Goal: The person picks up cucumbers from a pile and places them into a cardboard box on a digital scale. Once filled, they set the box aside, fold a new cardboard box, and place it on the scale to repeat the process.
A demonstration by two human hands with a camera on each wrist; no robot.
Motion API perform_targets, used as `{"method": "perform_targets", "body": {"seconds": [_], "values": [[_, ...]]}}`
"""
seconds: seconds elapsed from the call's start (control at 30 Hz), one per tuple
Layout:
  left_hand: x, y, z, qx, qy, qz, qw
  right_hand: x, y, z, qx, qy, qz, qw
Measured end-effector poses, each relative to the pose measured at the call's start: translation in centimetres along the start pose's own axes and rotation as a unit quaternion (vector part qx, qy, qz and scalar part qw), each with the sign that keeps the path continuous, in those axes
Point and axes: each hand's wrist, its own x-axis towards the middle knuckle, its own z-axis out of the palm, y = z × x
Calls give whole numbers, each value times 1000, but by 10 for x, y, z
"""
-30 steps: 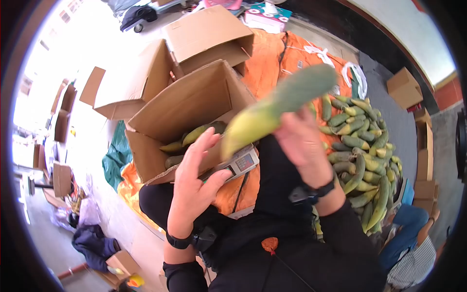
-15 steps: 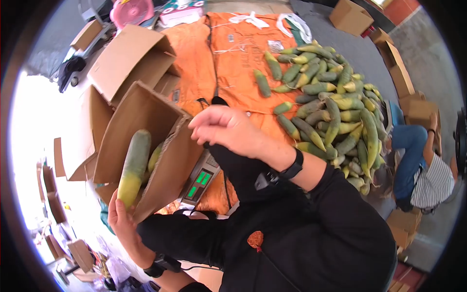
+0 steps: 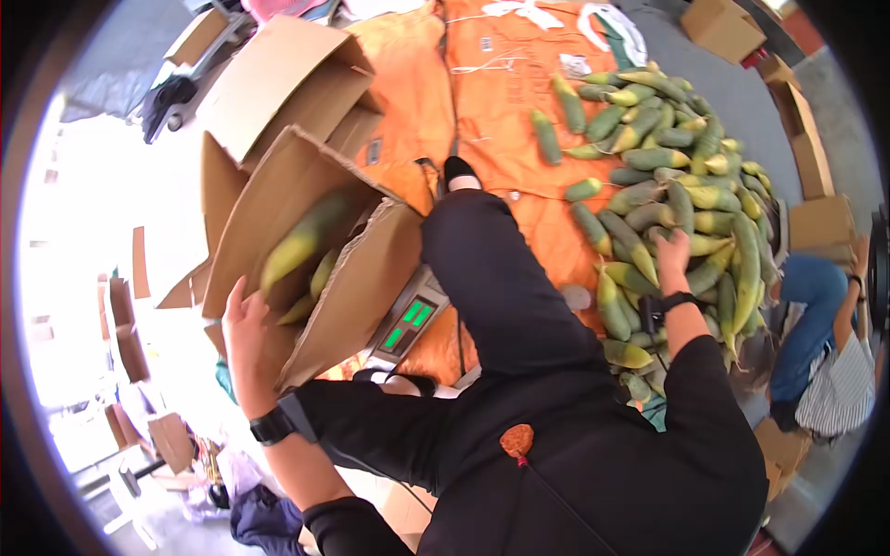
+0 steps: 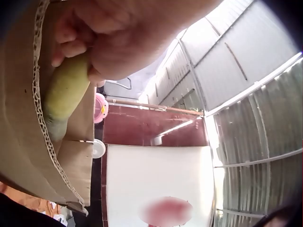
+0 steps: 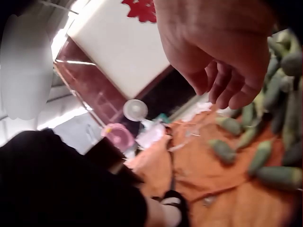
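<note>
In the head view my left hand [image 3: 243, 324] is at the near-left rim of the cardboard box [image 3: 371, 269], fingers loosely bent beside the yellow end of a large green radish [image 3: 301, 243]. That radish lies slanted inside; two more yellow-green ends show below it. In the left wrist view the hand [image 4: 123, 33] overlaps a radish's pale end [image 4: 68, 94]. My right hand [image 3: 672, 255] is over the radish pile [image 3: 649, 195], its fingertips among the radishes. The right wrist view shows that hand [image 5: 222, 56] with loosely curled fingers and nothing between them.
A scale [image 3: 408, 324] with a lit green display stands by the box. Other cardboard boxes [image 3: 278, 83] are behind it. An orange sheet [image 3: 501, 102] spreads under the pile. Between box and pile is my bent leg [image 3: 501, 287]. A seated person [image 3: 825, 352] is at the right.
The radish passed from my right hand to my left and now lies deeper in the box, the left fingers loosened at its end. My right hand has moved right, onto the pile.
</note>
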Motion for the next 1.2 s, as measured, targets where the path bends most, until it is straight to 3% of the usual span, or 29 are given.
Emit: {"method": "perform_targets", "body": {"seconds": [0.03, 0.1, 0.23, 0.3, 0.33, 0.43, 0.5, 0.6, 0.7, 0.8, 0.97, 1.1, 1.2], "values": [[7, -14, -3, 65, 13, 51, 996, -7, -5, -18, -12, -17, 72, 997], [-9, -2, 1, 71, 34, 50, 996, -12, -5, -32, -9, -23, 155, 988], [-44, 27, 8, 114, 52, 56, 991, -14, 0, -28, -4, -19, 181, 983], [-56, 36, 8, 103, 45, 43, 993, -8, 13, -20, 121, -77, 225, 964], [-61, 38, 10, 91, 38, 34, 995, -8, 12, -19, 87, -75, 237, 965], [-71, 36, 12, 102, 38, 46, 993, -5, 9, -12, 72, -56, 245, 965], [-76, 35, 16, 92, 43, 47, 994, -4, 7, -18, 119, -98, 213, 965], [-86, 33, 20, 73, 51, 56, 994, -6, -9, -25, 99, -55, 270, 956], [-90, 40, 22, 62, 66, 71, 993, 10, 46, -5, 194, -83, 199, 957], [-91, 38, 23, 51, 88, 104, 989, 3, 35, -13, 229, -103, 268, 930], [-98, 43, 28, 51, 76, 136, 986, -18, -6, -37, 293, -147, 242, 913], [-97, 41, 29, 40, 70, 170, 982, -31, -73, -59, 339, -198, 169, 904], [-98, 39, 29, 15, 63, 177, 982, -26, -121, -66, 339, -232, -23, 911]]}}
